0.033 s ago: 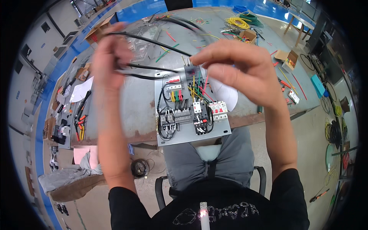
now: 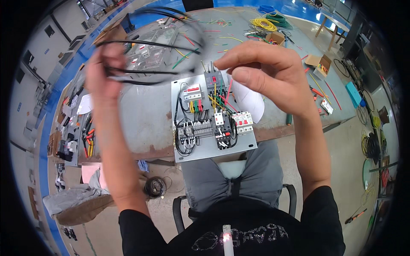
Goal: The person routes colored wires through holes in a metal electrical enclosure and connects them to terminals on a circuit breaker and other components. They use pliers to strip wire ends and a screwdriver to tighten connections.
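Note:
My left hand [image 2: 103, 74], blurred by motion, is closed around several black wires [image 2: 147, 44] over the left part of the table. Their loose lengths curve to the right and upward, smeared at the ends. My right hand [image 2: 271, 79] hovers above the panel's right side, fingers bent, thumb and forefinger apart, nothing visible between them. Below the hands, a grey metal mounting plate [image 2: 200, 156] rests at the table's front edge, over my lap. It carries a dark circuit breaker [image 2: 213, 80], a terminal block [image 2: 203, 129], a contactor [image 2: 223, 132] and a white breaker with red switches [image 2: 242, 123].
A workbench [image 2: 141, 123] spreads ahead, strewn with wire scraps. Orange-handled pliers [image 2: 89, 135] lie at left. An open carton [image 2: 320, 66] and a teal box [image 2: 353, 95] are at right. Yellow coiled wire [image 2: 264, 24] lies at the far side. White paper [image 2: 249, 102] sits behind the plate.
My left hand has moved left with the black wires. The wire end that was by my right fingertips is now away from them. My right hand has hardly moved.

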